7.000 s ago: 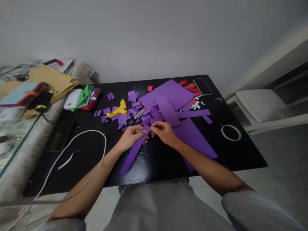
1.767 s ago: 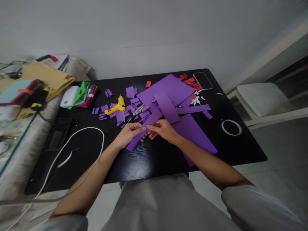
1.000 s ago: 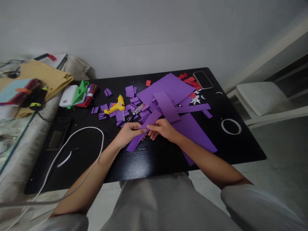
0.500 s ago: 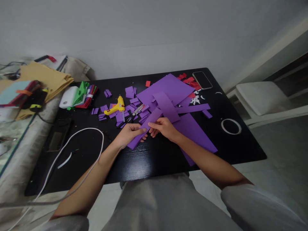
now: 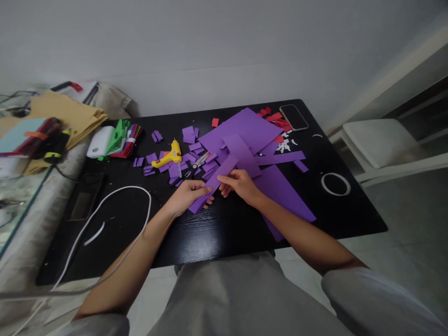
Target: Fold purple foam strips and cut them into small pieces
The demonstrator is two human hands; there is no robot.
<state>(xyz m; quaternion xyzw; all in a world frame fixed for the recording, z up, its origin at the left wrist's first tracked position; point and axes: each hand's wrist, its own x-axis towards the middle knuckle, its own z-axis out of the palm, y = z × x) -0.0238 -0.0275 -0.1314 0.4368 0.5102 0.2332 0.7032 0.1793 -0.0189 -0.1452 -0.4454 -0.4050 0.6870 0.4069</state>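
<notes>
A purple paper strip [image 5: 220,178] slants between my hands above the front part of the black table. My left hand [image 5: 192,193] pinches its lower end, thumb on top and fingers beneath. Along the strip's right edge, my right hand [image 5: 238,185] grips it between thumb and fingers. Just behind lie a wider purple strip [image 5: 241,151] and a large purple sheet [image 5: 250,127]. Another purple sheet [image 5: 285,193] is partly under my right forearm. Scissors [image 5: 200,161] and many small purple pieces [image 5: 188,134] lie beyond my left hand, near a yellow glue gun [image 5: 168,156].
A phone [image 5: 294,116] lies at the back right by red scraps [image 5: 276,120] and white scraps [image 5: 284,145]. A white ring [image 5: 336,184] is on the right. A white cable [image 5: 115,191] loops over the left side near my forearm. Bundled coloured strips [image 5: 122,138] stand back left.
The purple strip has shifted slightly up and to the right in my hands. My right hand has moved a little along its edge; my left hand is nearly still.
</notes>
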